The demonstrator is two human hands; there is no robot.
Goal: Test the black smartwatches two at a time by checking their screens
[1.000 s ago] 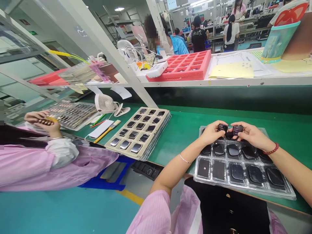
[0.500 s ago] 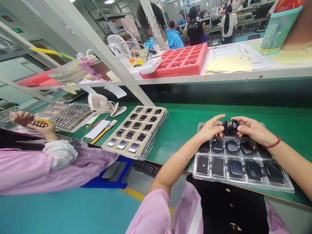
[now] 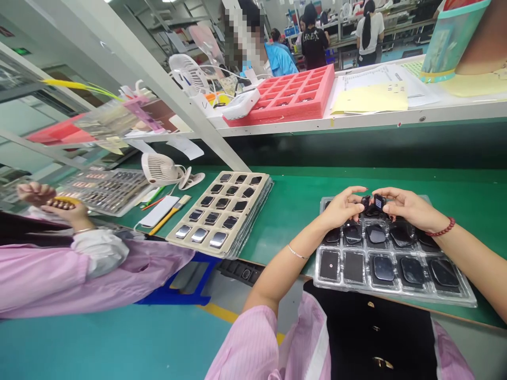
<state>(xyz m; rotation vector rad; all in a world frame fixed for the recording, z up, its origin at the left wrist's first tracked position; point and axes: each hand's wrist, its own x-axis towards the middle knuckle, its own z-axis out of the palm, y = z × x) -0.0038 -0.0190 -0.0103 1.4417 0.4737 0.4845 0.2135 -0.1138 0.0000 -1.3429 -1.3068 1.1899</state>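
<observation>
A clear plastic tray (image 3: 455, 298) of several dark smartwatch bodies lies on the green bench in front of me. Over its far row, my left hand (image 3: 344, 207) pinches a small black watch body (image 3: 365, 201) with thumb and forefinger, the other fingers raised. My right hand (image 3: 407, 207) pinches a second black watch body (image 3: 379, 201) that shows a small square code label. The two pieces are held close together, almost touching.
A stack of beige trays (image 3: 261, 203) with watch bodies lies to the left. Beside it are a small white fan (image 3: 160, 168), a brush and pens. A co-worker in a pink sleeve (image 3: 79, 274) works at the left. A red foam tray (image 3: 304, 103) sits on the shelf above.
Both hands have stayed over the tray's far row. The two watch bodies have been turned and brought closer together, and my left forefinger has lifted.
</observation>
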